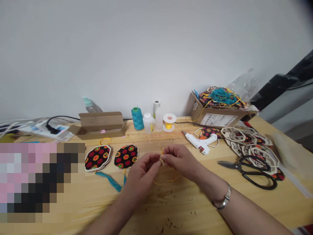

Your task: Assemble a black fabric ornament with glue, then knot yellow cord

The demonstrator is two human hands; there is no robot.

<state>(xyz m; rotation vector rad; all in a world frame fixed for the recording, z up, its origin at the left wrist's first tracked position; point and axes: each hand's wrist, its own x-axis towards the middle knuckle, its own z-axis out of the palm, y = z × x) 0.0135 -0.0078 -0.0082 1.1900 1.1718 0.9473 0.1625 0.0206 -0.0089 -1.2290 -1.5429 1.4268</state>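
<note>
Over the middle of the wooden table, my left hand and my right hand meet, both pinching a thin yellow cord. One end of the cord rises above my fingertips, and more of it curves below them near the tabletop. The part between the fingertips is mostly hidden. Just left of my left hand lies a black patterned fabric piece with a teal tassel partly behind that hand. Further left is a stack of patterned pieces with pale edges, a yellow loop and a teal tassel.
Scissors and a white glue gun lie at right, near a pile of cut-out frames. Behind stand a full cardboard box, a yellow cord spool, a bottle, teal thread and an open carton.
</note>
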